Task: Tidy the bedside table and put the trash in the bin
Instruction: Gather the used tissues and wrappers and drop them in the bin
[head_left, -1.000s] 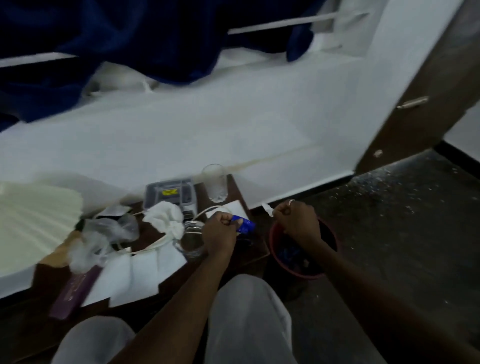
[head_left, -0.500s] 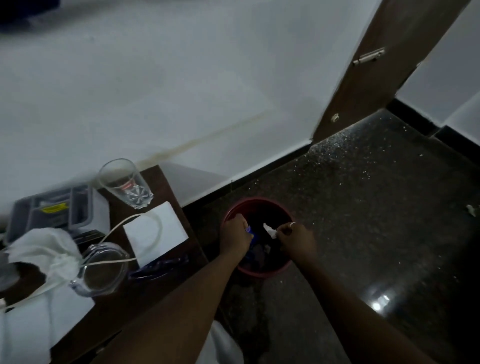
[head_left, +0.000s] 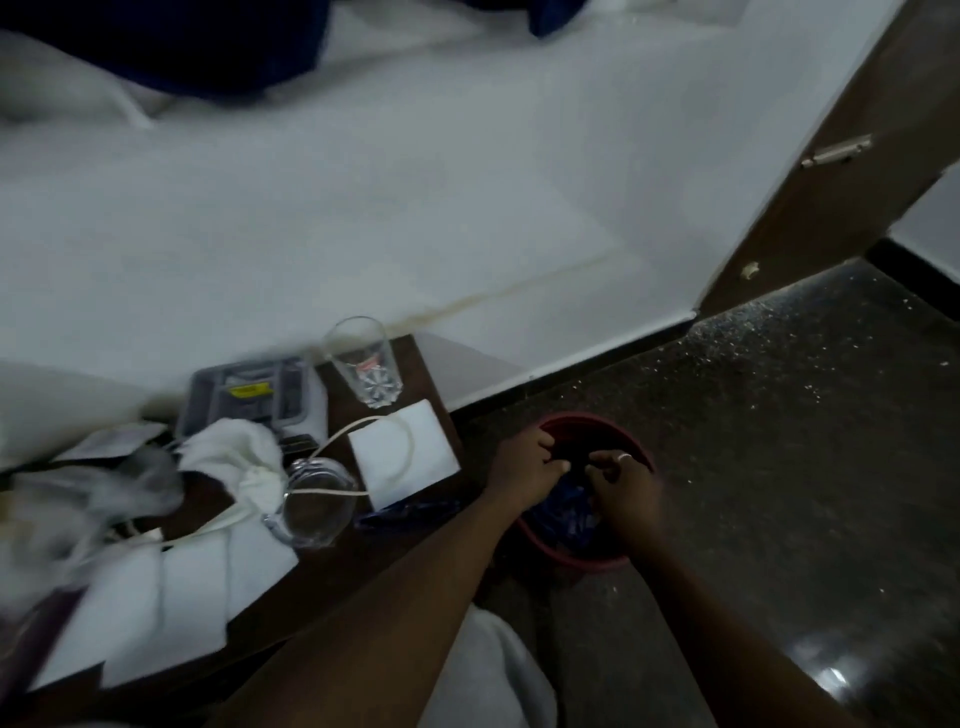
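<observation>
The red bin (head_left: 589, 562) stands on the dark floor just right of the brown bedside table (head_left: 358, 564). Both hands hang over its mouth. My left hand (head_left: 522, 470) is at the bin's left rim with its fingers curled and nothing visible in them. My right hand (head_left: 626, 486), with a ring on one finger, reaches in from the right with its fingers loosely apart. Blue wrapper trash (head_left: 566, 517) lies inside the bin below the hands. On the table lie a crumpled white tissue (head_left: 234, 457), a clear plastic wrapper (head_left: 109, 488) and several white paper sheets (head_left: 171, 597).
A drinking glass (head_left: 366, 366), a grey box (head_left: 244, 392), a white paper square (head_left: 402, 452), a cream cable (head_left: 371, 423), a clear glass jar (head_left: 311, 512) and a blue object (head_left: 410, 512) also sit on the table. White wall behind, brown door (head_left: 831, 156) at right.
Both hands moved from the table's edge to over the bin. The blue wrapper left my left hand and the white scrap left my right hand. The view swung back left.
</observation>
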